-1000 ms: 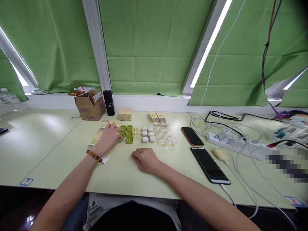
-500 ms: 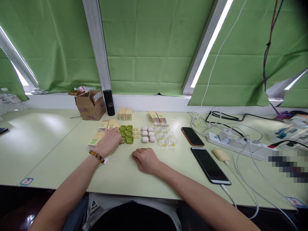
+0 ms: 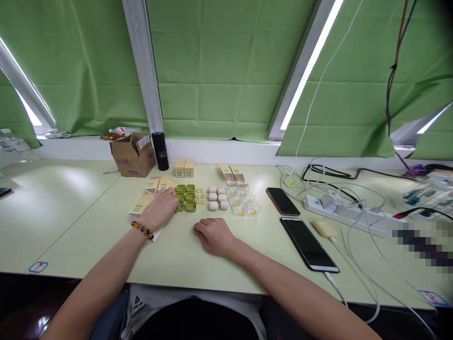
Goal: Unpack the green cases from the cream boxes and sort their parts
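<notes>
My left hand (image 3: pixel 162 208), with a beaded bracelet at its wrist, reaches over the left column of small green trays (image 3: pixel 190 206). Its fingers are bent down at the front left tray, which they partly cover; the grip looks closed on that tray's edge. Loosely curled on the table, my right hand (image 3: pixel 214 236) is closed with nothing visible in it. Tiny yellowish pieces (image 3: pixel 200 196), pinkish-white rounded blocks (image 3: pixel 213 197) and clear plastic cups (image 3: pixel 240 208) with yellow spots stand in rows right of the trays. Cream cartons (image 3: pixel 139 206) lie partly behind my left hand.
Farther back are two cream boxes (image 3: pixel 184 168), opened cartons (image 3: pixel 231 174), a cardboard box (image 3: pixel 132 156) and a black tumbler (image 3: pixel 160 151). To the right lie two phones (image 3: pixel 309 243), a power strip (image 3: pixel 347 216), a cream charging case (image 3: pixel 324 228) and tangled cables.
</notes>
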`<state>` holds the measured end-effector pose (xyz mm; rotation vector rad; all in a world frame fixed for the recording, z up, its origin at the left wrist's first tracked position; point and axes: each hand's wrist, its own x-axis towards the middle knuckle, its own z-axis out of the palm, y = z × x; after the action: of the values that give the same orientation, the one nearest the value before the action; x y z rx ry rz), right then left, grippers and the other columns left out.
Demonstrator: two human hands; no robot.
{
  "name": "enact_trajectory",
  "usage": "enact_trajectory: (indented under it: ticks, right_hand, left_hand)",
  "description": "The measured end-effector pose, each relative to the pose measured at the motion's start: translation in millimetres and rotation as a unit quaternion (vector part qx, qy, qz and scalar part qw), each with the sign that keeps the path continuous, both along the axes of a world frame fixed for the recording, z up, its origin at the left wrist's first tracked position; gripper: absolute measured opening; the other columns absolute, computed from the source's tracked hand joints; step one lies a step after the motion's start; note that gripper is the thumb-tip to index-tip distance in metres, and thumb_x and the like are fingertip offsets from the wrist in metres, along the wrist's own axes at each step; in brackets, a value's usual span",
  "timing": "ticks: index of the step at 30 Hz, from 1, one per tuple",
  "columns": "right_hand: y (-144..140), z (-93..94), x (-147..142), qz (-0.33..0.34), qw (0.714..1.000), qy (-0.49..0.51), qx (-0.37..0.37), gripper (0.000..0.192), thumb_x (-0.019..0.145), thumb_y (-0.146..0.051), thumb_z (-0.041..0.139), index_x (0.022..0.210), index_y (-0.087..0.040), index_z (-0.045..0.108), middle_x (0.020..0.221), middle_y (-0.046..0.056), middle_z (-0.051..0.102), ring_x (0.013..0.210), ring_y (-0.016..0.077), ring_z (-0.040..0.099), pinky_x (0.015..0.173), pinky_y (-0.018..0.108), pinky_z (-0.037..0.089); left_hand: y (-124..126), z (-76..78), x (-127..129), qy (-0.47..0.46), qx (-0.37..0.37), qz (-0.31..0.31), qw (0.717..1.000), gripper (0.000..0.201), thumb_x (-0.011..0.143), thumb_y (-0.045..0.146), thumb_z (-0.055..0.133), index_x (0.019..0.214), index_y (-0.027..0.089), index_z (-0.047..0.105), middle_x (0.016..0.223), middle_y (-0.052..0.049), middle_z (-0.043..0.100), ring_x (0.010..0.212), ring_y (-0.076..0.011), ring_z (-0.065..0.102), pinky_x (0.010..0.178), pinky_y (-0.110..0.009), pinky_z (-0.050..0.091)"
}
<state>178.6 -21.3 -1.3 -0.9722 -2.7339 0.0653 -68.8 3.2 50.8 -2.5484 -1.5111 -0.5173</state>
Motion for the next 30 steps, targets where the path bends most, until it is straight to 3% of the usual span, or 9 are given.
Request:
enact_trajectory:
  ticks: [6,11,16,25,30]
  right_hand:
    - [0,-0.2,0,-0.005,1.0,0.002,0.001,0.018,0.105,-0.026,0.052,0.103,-0.021,0.069,0.099,0.006,0.074,0.087,0.019,0.066,0.067,0.031,0.034]
    - [1,2.0,-2,-0.009,0.999,0.027,0.014,0.02,0.102,-0.027,0.057,0.119,-0.021,0.066,0.125,0.01,0.069,0.105,0.0231,0.063,0.076,0.033,0.045]
    - [5,1.1,-3,-0.003,0.999,0.038,0.034,0.029,0.101,-0.03,0.06,0.128,-0.019,0.062,0.144,0.014,0.06,0.117,0.0288,0.057,0.093,0.043,0.05]
    - [6,-1.9,-3,0.009,0.998,0.037,0.042,0.032,0.103,-0.03,0.056,0.132,-0.019,0.06,0.153,0.011,0.057,0.119,0.0319,0.052,0.095,0.048,0.051]
    - [6,-3.2,-3,0.008,0.998,0.041,0.037,0.03,0.103,-0.03,0.057,0.131,-0.021,0.06,0.149,0.012,0.059,0.118,0.0313,0.053,0.094,0.047,0.051]
  left_hand:
    - [2,-3.0,-3,0.023,0.003,-0.002,1.0,0.042,0.082,0.003,0.058,0.046,0.023,0.048,0.057,-0.01,0.05,0.082,-0.0297,0.049,0.08,-0.042,0.031]
    - [1,-4.2,-2,0.029,0.015,-0.005,0.999,0.041,0.083,0.005,0.058,0.047,0.023,0.051,0.058,-0.01,0.052,0.082,-0.0297,0.049,0.081,-0.043,0.032]
    - [-2,2.0,1,0.076,0.0,0.017,0.997,0.038,0.081,0.003,0.058,0.049,0.022,0.052,0.06,-0.01,0.055,0.085,-0.0295,0.052,0.078,-0.042,0.032]
    - [-3,9.1,4,0.122,-0.021,0.044,0.991,0.032,0.082,0.007,0.059,0.054,0.021,0.06,0.064,-0.011,0.061,0.09,-0.0307,0.056,0.079,-0.043,0.034]
    - [-1,19.7,-10,0.108,-0.003,0.089,0.99,0.016,0.084,0.014,0.063,0.073,0.021,0.073,0.076,-0.014,0.071,0.102,-0.0355,0.058,0.082,-0.045,0.036]
